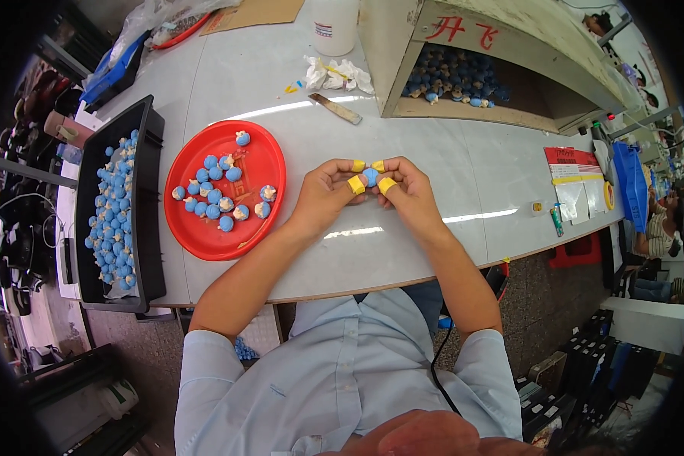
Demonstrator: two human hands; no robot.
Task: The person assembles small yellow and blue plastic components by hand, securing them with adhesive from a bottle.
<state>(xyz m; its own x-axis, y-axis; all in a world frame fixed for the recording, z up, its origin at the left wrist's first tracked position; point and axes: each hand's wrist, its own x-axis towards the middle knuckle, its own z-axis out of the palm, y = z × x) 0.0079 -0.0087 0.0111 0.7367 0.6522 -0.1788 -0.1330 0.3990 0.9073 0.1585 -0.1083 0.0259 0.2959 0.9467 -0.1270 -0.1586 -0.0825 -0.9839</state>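
Between both hands, over the middle of the table, is a small blue ball-shaped piece [370, 176]. My left hand [328, 190] pinches it from the left, and my right hand [407, 190] pinches it from the right. Yellow tape wraps the thumbs and index fingertips of both hands. Most of the piece is hidden by the fingers. To the left of my left hand lies a round red tray [176, 163] with several blue balls [226, 204] on it, some showing cream-coloured parts.
A black bin [157, 220] full of similar blue balls stands at the far left. A wooden box [391, 57] with more balls sits at the back right. Crumpled tissue [338, 74], a flat scraper-like strip [336, 109] and a white container [334, 26] are behind my hands; a green tube [557, 220] lies right.
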